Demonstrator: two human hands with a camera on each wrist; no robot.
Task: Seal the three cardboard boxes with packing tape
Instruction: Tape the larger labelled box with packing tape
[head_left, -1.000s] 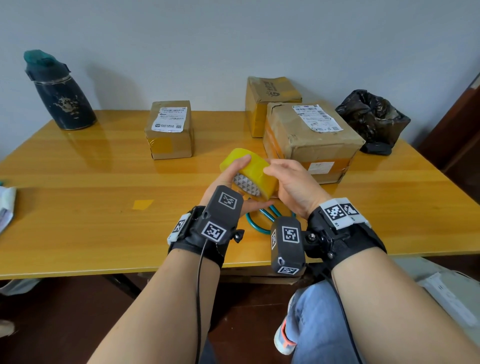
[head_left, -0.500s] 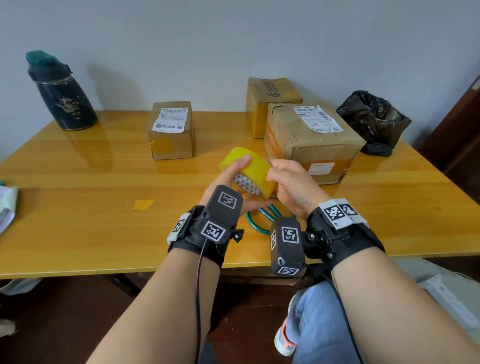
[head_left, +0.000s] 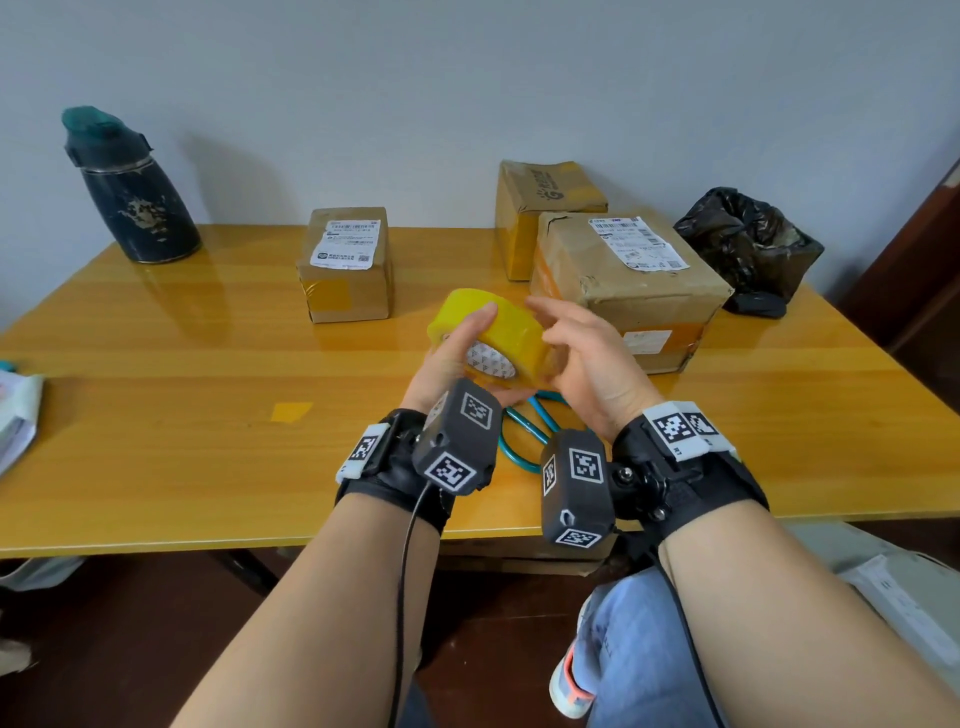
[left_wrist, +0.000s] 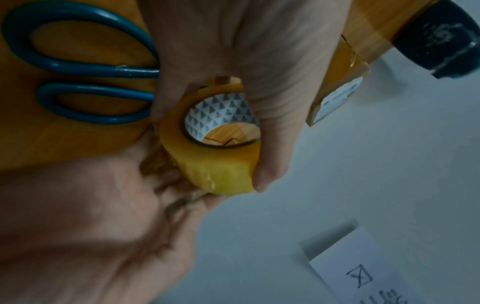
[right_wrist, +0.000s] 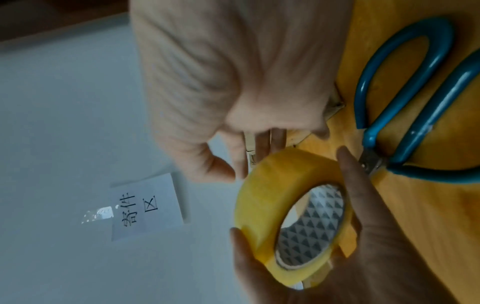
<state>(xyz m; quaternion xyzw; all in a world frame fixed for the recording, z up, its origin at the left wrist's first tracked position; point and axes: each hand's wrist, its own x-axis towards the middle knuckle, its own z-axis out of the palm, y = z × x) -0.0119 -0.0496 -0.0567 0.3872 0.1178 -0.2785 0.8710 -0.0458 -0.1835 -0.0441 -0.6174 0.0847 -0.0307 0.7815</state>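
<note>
A yellow wooden bench (head_left: 156, 415) stands against a pale wall. At its far left corner stands a dark scuffed flask (head_left: 132, 192) with a teal lid. A small cardboard box (head_left: 345, 265) with a white label sits at the middle back. To the right a taller box (head_left: 545, 208) stands against the wall, and a larger box (head_left: 628, 286) with a shipping label sits just in front of it. A crumpled black plastic bag (head_left: 748, 244) lies beside the larger box at the far right. A small yellow scrap (head_left: 291, 411) lies flat on the bench left of the arms. Teal-handled scissors (head_left: 524, 431) lie on the bench under the hands, partly hidden by the wrists. A white paper sign (right_wrist: 145, 207) with handwritten characters is taped to the wall.

A roll of yellow packing tape (head_left: 493, 338) is held above the bench, in front of the larger box and well apart from the small one. The left hand (head_left: 452, 358) grips the roll, thumb across its outer face and fingers curled beneath. The right hand (head_left: 587, 364) is just beside the roll's right side, palm toward it, fingers loosely spread and blurred; whether they touch the tape cannot be told.
</note>
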